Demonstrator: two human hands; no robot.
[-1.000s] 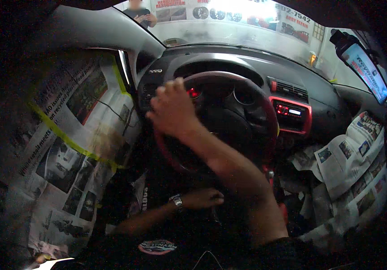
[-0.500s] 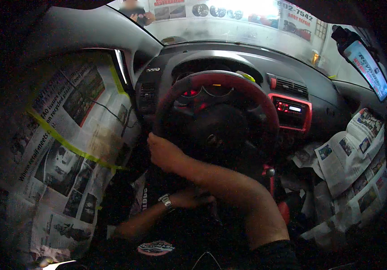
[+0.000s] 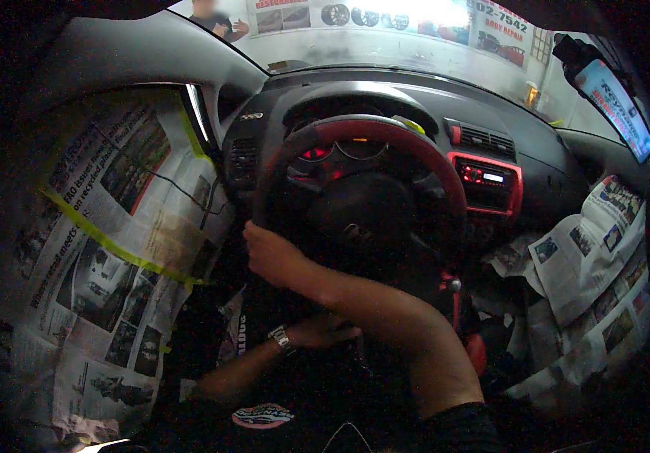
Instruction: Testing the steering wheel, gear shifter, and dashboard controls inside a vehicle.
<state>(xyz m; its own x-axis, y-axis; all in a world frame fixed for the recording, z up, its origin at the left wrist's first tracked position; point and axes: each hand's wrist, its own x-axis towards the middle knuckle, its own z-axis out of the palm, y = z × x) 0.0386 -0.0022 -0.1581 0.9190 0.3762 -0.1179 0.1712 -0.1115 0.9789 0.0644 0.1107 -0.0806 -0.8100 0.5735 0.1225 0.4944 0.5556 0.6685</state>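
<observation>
A dark steering wheel (image 3: 446,170) with a red upper and right rim is in front of me. My right arm crosses my body to the left. My right hand (image 3: 274,257) is closed round the wheel's lower left rim, knuckles toward the door. Below that forearm, my left hand (image 3: 325,331) lies low near my lap, with a metal-banded watch (image 3: 281,340) on its wrist. Its fingers are dim and partly hidden, so whether it holds anything does not show. Behind the wheel, the instrument cluster (image 3: 363,149) has red lights and an orange mark.
Newspaper (image 3: 106,302) held by yellow tape (image 3: 110,245) covers the door on the left. More newspaper (image 3: 589,257) drapes the passenger side. A lit red-framed stereo (image 3: 487,177) and a gear lever (image 3: 453,287) are right of the wheel. Beyond the windshield stands a person (image 3: 219,21).
The view has shifted slightly. Both my hands keep nearly the same places, the right still on the rim. Outside, the person's hands have moved.
</observation>
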